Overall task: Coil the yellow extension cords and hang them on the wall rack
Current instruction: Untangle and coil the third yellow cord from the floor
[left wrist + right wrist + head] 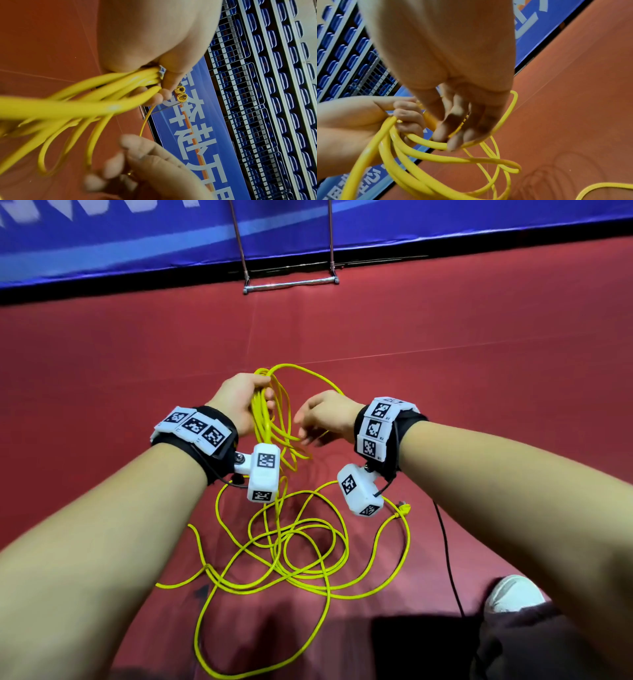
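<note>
Head view: the left hand (239,402) is closed round a bundle of several loops of the yellow extension cord (270,419), held up above the red floor (479,405). The cord is thin, glossy and bright yellow; the held loops hang down uneven in size. The rest lies in a loose tangle (291,546) on the floor beneath the forearms, with one plug end (404,507) at the tangle's right side. The right hand (325,419) sits just beside the bundle, blurred; in the right wrist view its fingers (453,129) curl loosely over one strand. Metal rack foot (291,285) stands at the floor's far edge against a blue banner (137,244). Left wrist view: two coiled cords (181,93) already hang on the rack.
</note>
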The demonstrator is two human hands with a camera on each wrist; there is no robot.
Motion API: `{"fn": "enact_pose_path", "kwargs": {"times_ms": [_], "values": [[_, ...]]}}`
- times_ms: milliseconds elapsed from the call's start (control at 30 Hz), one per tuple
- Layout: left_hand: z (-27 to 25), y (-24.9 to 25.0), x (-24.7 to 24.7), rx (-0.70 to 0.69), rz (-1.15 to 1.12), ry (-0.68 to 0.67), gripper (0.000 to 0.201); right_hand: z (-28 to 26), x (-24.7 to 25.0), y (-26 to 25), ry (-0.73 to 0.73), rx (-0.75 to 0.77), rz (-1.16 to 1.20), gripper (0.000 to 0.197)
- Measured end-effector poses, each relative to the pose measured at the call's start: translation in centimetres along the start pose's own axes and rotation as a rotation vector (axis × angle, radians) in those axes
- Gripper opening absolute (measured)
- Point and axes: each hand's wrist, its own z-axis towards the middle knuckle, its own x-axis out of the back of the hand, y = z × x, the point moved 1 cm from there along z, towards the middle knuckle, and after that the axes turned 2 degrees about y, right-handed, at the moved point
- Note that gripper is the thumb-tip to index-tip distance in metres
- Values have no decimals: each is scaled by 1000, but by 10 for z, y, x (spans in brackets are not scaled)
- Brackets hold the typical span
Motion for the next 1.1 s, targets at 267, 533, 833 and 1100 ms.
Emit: {"fn": "enact_pose_path", "kwargs": {"times_ms": [267, 533, 833, 1100], "values": [[-18, 1, 1, -46, 320, -100, 23, 15, 39, 11, 510, 89, -636, 69], [-23, 0, -7, -103, 437, -223, 17, 26, 38, 26, 339, 57, -817, 39], [-36, -2, -15, -177, 729, -258, 23, 16, 23, 5, 117, 426, -552, 57], [-30, 1, -1, -118, 637, -286, 22, 9, 17, 2, 235, 371, -427, 20]]}}
